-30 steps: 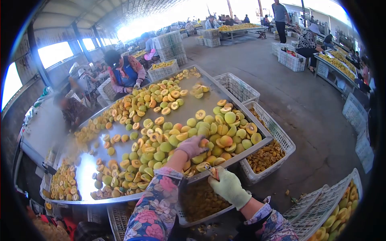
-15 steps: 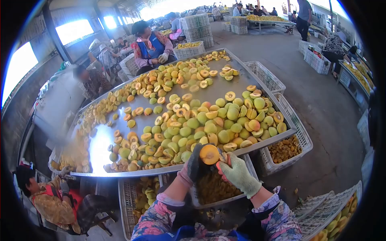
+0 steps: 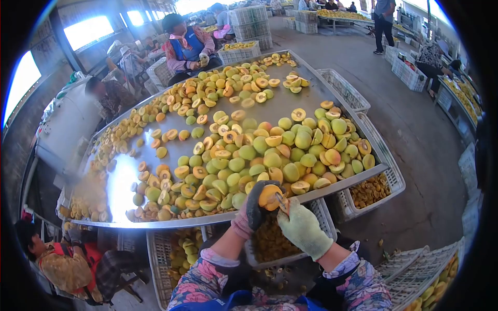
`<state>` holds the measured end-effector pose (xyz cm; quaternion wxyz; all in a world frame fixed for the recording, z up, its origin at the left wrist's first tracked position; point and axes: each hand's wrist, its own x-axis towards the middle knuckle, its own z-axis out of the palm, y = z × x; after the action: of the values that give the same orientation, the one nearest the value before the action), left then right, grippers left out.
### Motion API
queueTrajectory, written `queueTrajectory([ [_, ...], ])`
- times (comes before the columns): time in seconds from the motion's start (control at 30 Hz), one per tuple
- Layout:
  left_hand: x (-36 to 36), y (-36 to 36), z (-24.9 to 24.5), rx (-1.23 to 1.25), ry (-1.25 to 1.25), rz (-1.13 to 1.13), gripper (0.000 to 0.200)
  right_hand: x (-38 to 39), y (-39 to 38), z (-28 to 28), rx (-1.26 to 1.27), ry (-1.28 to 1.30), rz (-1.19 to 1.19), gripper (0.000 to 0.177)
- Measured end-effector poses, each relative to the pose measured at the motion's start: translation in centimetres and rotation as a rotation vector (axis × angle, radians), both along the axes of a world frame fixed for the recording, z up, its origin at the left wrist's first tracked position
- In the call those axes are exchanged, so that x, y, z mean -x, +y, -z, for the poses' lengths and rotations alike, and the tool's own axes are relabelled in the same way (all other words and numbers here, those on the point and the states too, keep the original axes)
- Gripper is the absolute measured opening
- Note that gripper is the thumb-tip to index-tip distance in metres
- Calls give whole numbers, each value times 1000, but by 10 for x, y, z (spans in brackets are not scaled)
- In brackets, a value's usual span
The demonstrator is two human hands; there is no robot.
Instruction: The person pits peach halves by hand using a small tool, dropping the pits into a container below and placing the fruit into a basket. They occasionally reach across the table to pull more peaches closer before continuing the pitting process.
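Note:
My left hand (image 3: 252, 210), in a dark glove with a pink cuff, holds a halved orange-fleshed fruit (image 3: 270, 197), cut face up. In a pale green glove, my right hand (image 3: 303, 227) is closed round a small metal tool (image 3: 281, 201), whose tip touches the fruit's cut face. Both hands are over the near edge of a metal table (image 3: 207, 218). Beyond them lie heaped green and yellow fruit halves (image 3: 237, 165). Below my hands sits a crate (image 3: 324, 220) with brown-orange pieces in it.
More crates stand at the table's right side (image 3: 397, 173), below its near edge (image 3: 158, 259) and at the lower right (image 3: 415, 280). One person (image 3: 189, 46) sits across the table, another (image 3: 111, 98) at its left, a third (image 3: 67, 264) at the lower left.
The tool in my right hand has moved onto the fruit's cut face, and the fruit has tilted. My right hand has shifted slightly left. The camera view has shifted a little.

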<state>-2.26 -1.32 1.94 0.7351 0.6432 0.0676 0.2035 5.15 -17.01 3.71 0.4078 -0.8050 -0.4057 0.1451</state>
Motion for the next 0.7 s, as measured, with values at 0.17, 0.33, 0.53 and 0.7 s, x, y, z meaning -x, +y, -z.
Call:
queueTrajectory([
  [0.17,-3,3,22,-561,4,-226,31,7,5,3,4,-39,18,23],
  [0.33,-3,6,24,-70,86,-107,29,8,4,5,14,-32,-29,25],
  [0.53,-1,7,19,-605,73,-165,28,1,4,5,-70,270,-87,24],
  [0.7,-7,12,21,90,80,-14,36,-1,-2,9,-222,283,30,19],
])
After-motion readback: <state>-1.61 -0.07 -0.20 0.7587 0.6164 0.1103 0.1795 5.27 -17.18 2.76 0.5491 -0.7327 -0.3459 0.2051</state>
